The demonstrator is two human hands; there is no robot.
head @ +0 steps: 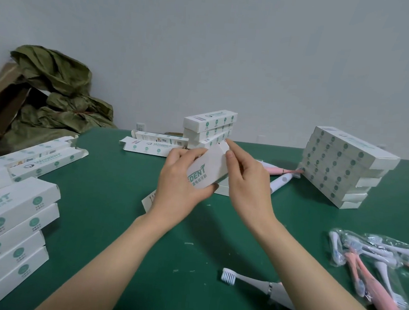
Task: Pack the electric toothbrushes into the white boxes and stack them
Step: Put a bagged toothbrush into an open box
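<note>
My left hand (pixel 182 180) grips a white toothbrush box (pixel 207 169) with green lettering, held above the green table (pixel 111 211). At the box's far end my right hand (pixel 243 180) pinches the end flap with fingertips. A grey electric toothbrush (pixel 249 282) lies on the table under my right forearm, bristles pointing left. Partly hidden behind my right hand lie a white toothbrush (pixel 281 181) and a pink toothbrush (pixel 277 170). Another white box (pixel 221 189) lies flat beneath the held one.
Stacks of white boxes stand at the far centre (pixel 209 128), far right (pixel 342 165) and near left (pixel 9 232). Open boxes (pixel 148 144) lie at the back. Bagged brush heads and pink toothbrushes (pixel 373 261) sit at right. Green bags (pixel 56 94) fill the left corner.
</note>
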